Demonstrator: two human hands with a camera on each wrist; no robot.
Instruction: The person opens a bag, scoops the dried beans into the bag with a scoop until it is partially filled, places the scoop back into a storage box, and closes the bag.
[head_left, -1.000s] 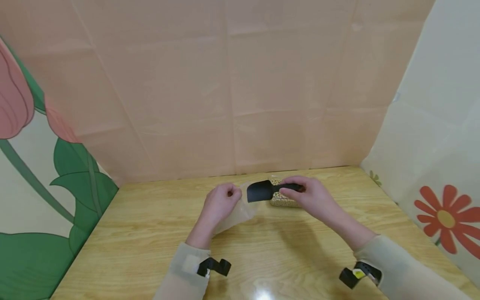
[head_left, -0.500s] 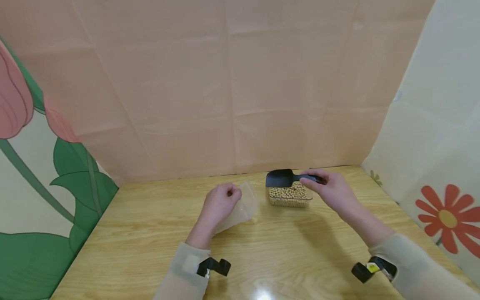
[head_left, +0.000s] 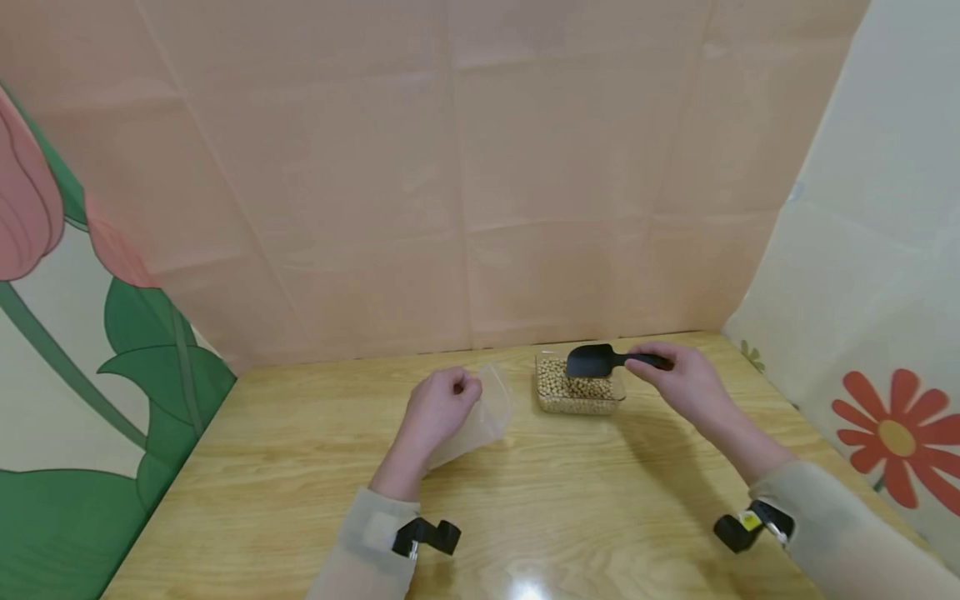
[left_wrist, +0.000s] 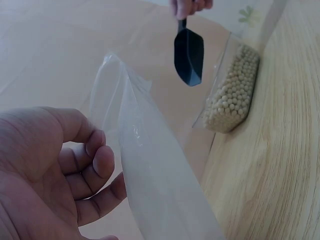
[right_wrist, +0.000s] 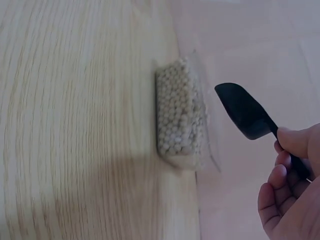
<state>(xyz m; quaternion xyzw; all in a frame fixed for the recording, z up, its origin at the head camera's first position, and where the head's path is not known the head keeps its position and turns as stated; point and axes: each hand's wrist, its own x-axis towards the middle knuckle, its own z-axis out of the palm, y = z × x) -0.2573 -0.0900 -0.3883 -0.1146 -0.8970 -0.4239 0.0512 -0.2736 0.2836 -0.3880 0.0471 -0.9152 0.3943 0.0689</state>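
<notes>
My left hand (head_left: pixel 441 408) pinches the edge of a clear plastic bag (head_left: pixel 486 417) and holds it up over the table; its mouth (left_wrist: pixel 111 59) gapes in the left wrist view. My right hand (head_left: pixel 688 387) grips a small black scoop (head_left: pixel 591 362) by the handle. The scoop's dark blade (right_wrist: pixel 245 111) shows no beans on it and hangs above a clear rectangular container (head_left: pixel 579 407). Pale round beans, like soybeans (left_wrist: pixel 231 95), fill much of that container, which stands right of the bag.
The wood-grain table (head_left: pixel 300 500) meets a pinkish covered wall (head_left: pixel 465 208) just behind the container. A white side panel with a red flower (head_left: pixel 896 437) borders the right, and a leaf-painted panel (head_left: pixel 60 517) the left.
My right hand has carried the scoop rightward from beside the bag's mouth to over the bean container, uncovering the beans. My left hand and the bag have stayed in place.
</notes>
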